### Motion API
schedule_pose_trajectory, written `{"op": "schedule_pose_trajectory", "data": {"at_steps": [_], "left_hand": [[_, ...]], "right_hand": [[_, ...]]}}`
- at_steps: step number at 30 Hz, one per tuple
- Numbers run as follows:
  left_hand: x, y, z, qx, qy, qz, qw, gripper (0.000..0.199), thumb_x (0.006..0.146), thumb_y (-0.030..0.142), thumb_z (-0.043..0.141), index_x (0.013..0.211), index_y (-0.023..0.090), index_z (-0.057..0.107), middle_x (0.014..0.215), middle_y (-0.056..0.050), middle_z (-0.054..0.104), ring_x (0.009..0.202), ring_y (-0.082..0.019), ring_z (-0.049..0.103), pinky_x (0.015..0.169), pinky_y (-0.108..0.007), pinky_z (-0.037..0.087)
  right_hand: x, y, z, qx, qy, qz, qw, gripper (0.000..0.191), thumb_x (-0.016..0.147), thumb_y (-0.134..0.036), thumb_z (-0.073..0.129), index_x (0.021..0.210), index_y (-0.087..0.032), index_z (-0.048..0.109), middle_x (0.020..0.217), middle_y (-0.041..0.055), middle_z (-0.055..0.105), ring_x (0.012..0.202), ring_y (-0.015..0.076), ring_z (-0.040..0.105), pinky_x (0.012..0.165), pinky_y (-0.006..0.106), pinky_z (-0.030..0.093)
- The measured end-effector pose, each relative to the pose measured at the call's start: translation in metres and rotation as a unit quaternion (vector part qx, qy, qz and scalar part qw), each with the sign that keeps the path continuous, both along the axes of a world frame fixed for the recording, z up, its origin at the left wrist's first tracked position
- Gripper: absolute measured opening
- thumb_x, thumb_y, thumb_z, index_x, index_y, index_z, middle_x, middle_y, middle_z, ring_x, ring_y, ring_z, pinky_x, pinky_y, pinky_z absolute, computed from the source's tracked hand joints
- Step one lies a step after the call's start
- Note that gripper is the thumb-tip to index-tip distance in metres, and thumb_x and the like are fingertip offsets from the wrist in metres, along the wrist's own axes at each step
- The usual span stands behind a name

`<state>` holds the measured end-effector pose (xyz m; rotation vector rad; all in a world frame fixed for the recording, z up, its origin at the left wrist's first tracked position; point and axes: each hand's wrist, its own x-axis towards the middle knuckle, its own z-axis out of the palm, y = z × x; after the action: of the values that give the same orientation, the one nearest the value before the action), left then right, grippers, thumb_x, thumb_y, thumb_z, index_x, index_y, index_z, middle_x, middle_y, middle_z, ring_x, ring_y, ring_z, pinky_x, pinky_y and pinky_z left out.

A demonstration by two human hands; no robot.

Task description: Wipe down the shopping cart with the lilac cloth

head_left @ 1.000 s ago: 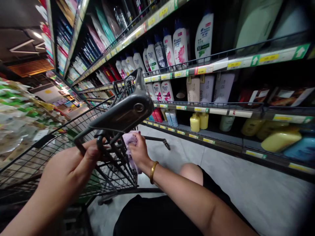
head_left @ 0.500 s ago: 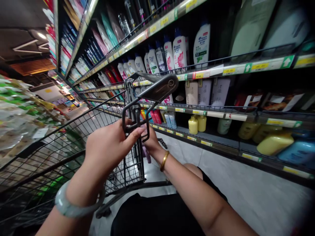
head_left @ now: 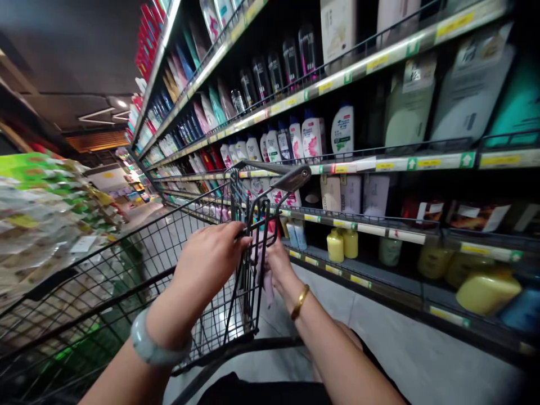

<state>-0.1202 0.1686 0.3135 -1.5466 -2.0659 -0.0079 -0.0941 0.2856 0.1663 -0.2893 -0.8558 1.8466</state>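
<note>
A black wire shopping cart [head_left: 256,304] stands in front of me, its dark handle [head_left: 291,179] jutting out toward the shelves. My left hand [head_left: 211,260], with a pale jade bangle [head_left: 154,343] at the wrist, is closed round the black wire frame below the handle. On the far side of the same frame is my right hand [head_left: 278,263], wearing a gold bangle [head_left: 300,302]. Its fingers are curled and partly hidden by the wires. A soft-looking pale purple thing [head_left: 268,287] hangs by the right fingers; its kind and how it is held are unclear.
Shelves along the right carry shampoo bottles [head_left: 342,130], yellow bottles [head_left: 335,246] and boxes above price rails [head_left: 405,235]. Stacked bagged goods [head_left: 37,208] stand left of the cart. Grey tiled floor [head_left: 337,292] lies between cart and shelves.
The view has tilted up, showing more of the upper shelves. In it, both hands and the cart's handle sit lower and farther right. My left thumb has drawn closer to the wire frame.
</note>
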Motion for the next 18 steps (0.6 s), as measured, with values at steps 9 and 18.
{"op": "schedule_pose_trajectory", "data": {"at_steps": [9, 18], "left_hand": [[-0.005, -0.004, -0.023, 0.051, 0.03, 0.087, 0.994, 0.037, 0.106, 0.041, 0.035, 0.088, 0.024, 0.062, 0.082, -0.004, 0.073, 0.079, -0.026, 0.071, 0.066, -0.036, 0.034], [-0.015, 0.013, -0.031, 0.105, 0.057, 0.082, 0.989, 0.036, 0.105, 0.038, 0.035, 0.087, 0.023, 0.062, 0.079, -0.006, 0.071, 0.075, -0.025, 0.068, 0.062, -0.036, 0.023]], "right_hand": [[0.047, 0.001, 0.044, 0.183, -0.119, -0.399, 0.891, 0.041, 0.087, -0.021, 0.055, 0.128, -0.026, 0.058, 0.131, 0.0085, 0.058, 0.127, 0.0228, 0.053, 0.117, 0.048, 0.04], [0.025, -0.015, -0.004, 0.47, -0.198, -0.412, 0.755, 0.046, 0.078, -0.005, 0.06, 0.113, -0.033, 0.073, 0.134, 0.0099, 0.047, 0.126, 0.0301, 0.056, 0.107, 0.051, 0.051]]}}
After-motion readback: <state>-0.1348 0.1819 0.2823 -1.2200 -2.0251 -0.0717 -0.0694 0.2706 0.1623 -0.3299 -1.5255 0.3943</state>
